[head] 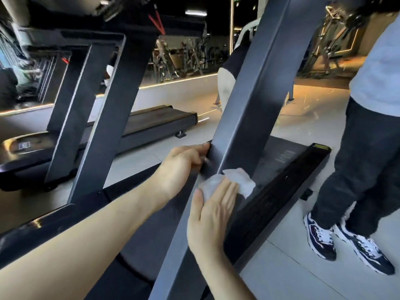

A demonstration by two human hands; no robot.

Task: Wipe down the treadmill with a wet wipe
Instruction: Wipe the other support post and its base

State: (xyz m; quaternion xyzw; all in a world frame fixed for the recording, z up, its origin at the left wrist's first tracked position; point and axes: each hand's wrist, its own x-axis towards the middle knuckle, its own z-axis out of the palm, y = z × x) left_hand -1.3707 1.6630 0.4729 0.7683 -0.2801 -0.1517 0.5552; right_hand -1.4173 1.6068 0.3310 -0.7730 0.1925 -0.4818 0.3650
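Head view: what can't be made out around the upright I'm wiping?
All in the head view:
- wet wipe: partly hidden under the right hand.
- left hand: its fingertips hidden behind the edge of the upright.
- console: cut off by the top edge, blurred.

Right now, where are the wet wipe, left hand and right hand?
wet wipe (240,181), head view, white part beyond fingertips
left hand (181,166), head view, its back
right hand (213,213), head view, its back

Second black treadmill with a brownish deck (151,119) sits off left; a bystander in a pale grey top and dark trousers (368,144) stands right, 2 navy-and-white sneakers (320,237) on the grey tiled floor (292,278); blurry gym machines (179,59) behind
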